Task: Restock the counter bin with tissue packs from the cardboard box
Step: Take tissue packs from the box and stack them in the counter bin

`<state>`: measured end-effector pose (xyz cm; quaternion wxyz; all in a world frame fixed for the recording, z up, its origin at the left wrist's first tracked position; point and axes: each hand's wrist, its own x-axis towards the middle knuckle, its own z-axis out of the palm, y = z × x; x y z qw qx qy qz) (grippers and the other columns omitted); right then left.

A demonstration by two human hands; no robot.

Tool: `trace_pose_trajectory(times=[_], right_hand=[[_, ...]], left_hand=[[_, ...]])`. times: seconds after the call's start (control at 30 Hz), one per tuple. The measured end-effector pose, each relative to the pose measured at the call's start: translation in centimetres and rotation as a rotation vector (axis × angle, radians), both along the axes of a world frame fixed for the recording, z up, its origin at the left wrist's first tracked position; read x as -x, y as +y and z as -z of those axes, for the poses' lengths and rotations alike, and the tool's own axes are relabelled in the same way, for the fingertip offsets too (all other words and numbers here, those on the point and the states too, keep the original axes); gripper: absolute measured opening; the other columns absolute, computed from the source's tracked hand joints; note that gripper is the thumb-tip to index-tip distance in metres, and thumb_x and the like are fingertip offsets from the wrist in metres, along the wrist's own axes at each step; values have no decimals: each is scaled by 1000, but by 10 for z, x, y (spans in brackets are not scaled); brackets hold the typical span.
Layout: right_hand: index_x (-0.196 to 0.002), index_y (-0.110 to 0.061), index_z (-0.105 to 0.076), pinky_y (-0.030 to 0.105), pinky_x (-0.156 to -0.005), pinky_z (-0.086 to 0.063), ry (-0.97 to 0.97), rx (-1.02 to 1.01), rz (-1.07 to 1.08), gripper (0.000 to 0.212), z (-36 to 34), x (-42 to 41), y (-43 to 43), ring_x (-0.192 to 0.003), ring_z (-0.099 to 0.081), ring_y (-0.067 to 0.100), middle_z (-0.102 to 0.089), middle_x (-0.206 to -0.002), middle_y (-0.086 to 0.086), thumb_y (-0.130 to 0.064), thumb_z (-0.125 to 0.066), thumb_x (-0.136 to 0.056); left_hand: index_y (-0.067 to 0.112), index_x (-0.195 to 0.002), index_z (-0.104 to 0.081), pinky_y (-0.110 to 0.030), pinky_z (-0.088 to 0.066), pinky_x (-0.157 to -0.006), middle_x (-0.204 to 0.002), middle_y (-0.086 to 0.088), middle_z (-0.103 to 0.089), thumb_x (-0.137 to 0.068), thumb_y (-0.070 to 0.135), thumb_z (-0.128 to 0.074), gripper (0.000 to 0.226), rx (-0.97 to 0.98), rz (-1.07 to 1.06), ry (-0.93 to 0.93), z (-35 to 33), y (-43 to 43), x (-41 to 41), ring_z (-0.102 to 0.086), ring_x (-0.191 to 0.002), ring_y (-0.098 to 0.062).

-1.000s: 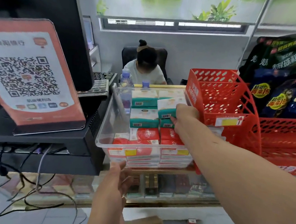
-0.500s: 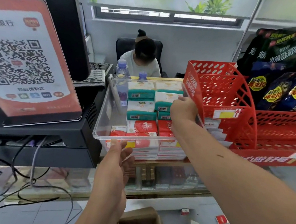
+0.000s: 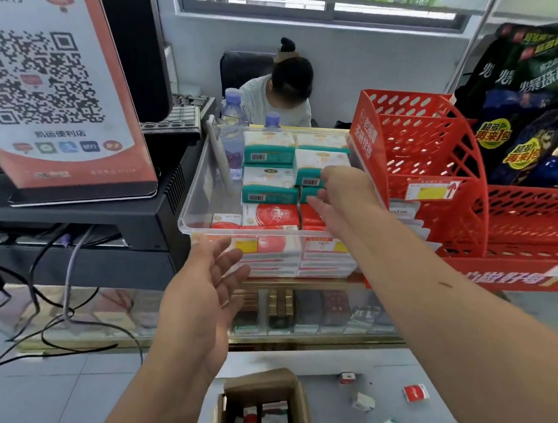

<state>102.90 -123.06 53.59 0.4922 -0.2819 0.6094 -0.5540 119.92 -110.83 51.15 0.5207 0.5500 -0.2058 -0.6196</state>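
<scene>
Fingers of my left hand [image 3: 203, 293] are spread wide and straight, holding nothing, just under the front wall of the clear counter bin [image 3: 202, 203]. My right hand [image 3: 342, 200] is stretched into the bin at 1 o'clock from the left, fingertips on the green tissue packs [image 3: 270, 152]; whether they pinch one I cannot tell. The cardboard box [image 3: 263, 383] sits open at 6 o'clock, with packs inside.

QR sign [image 3: 43, 83] left; red rack [image 3: 423, 164] right; snack bags [image 3: 539, 111] behind; bottles [image 3: 231, 127], possibly water.
</scene>
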Motion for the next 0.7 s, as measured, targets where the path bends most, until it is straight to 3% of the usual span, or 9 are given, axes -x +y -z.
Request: trace_pose_trajectory(times=[0.07, 0.2, 0.33, 0.5, 0.7], right_hand=[[-131, -5, -54, 33, -78, -56, -48, 82, 19, 36, -5, -5, 18, -78, -56, 12, -56, -95, 2, -5, -51, -95], [-108, -17, -60, 31, -74, -59, -128, 131, 32, 16, -12, -18, 72, -87, -65, 13, -64, -109, 7, -8, -50, -99], [-100, -17, -61, 37, -80, -61, -125, 155, 58, 14, 3, -25, 123, -75, -67, 8, -67, -97, 4, -8, -51, -100], [-106, -18, -65, 40, -89, -58, -57, 18, 50, 15, 75, -32, 164, -96, -64, 16, -67, -104, 5, -11, -53, -100], [-102, -20, -66, 34, -82, -60, 25, -309, 40, 11, 212, -35, 193, -92, -61, 13, -62, -100, -2, -14, -58, -99]], left_hand=[[24, -124, -65, -52, -39, -110, -120, 2, -72, -104, 57, -31, 52, 35, 16, 3, -2, 1, -3, -66, -113, -20], [24, -121, -65, -55, -38, -111, -117, 3, -73, -103, 60, -29, 54, 46, 39, 8, -1, 8, -7, -66, -111, -20], [23, -118, -66, -58, -36, -111, -114, 2, -73, -102, 62, -30, 55, 50, 90, 8, 15, 17, -10, -67, -109, -20], [21, -119, -64, -59, -36, -111, -114, 1, -72, -102, 62, -31, 56, -3, 141, -26, 62, 30, -15, -66, -110, -20], [24, -116, -67, -59, -36, -109, -127, 0, -66, -103, 61, -29, 54, -70, 210, -89, 149, 37, -16, -62, -115, -22]])
